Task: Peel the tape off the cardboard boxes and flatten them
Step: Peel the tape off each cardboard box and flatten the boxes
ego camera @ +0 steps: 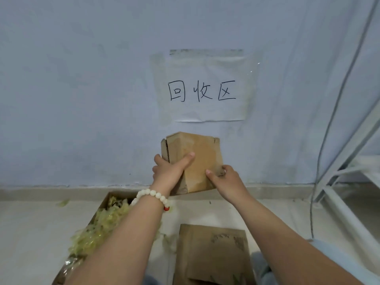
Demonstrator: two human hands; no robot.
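1. The cardboard box (197,159) is held up off the floor (30,233), in front of the wall (82,99) and just below a paper sign (202,89). Its long axis runs roughly up and down, leaning a little to the left at the top, with a broad brown face turned toward the camera.
2. A flap edge showing corrugation runs down its upper left side. Its bottom end is hidden behind the hands and wrist, and I cannot tell whether any tape is on it.
3. The left hand (168,171) grasps the box's left edge, thumb laid across the front face. It wears a bead bracelet (152,195) at the wrist.
4. The right hand (224,179) grips the lower right corner, thumb on the face and fingers curled round the edge.
5. Flattened cardboard (213,249) lies on the floor below, cut off by the bottom of the frame.
6. To the left, an open carton (102,204) holds crumpled yellowish tape (96,229), partly hidden by the left forearm.
7. A cable (329,130) hangs at the right.
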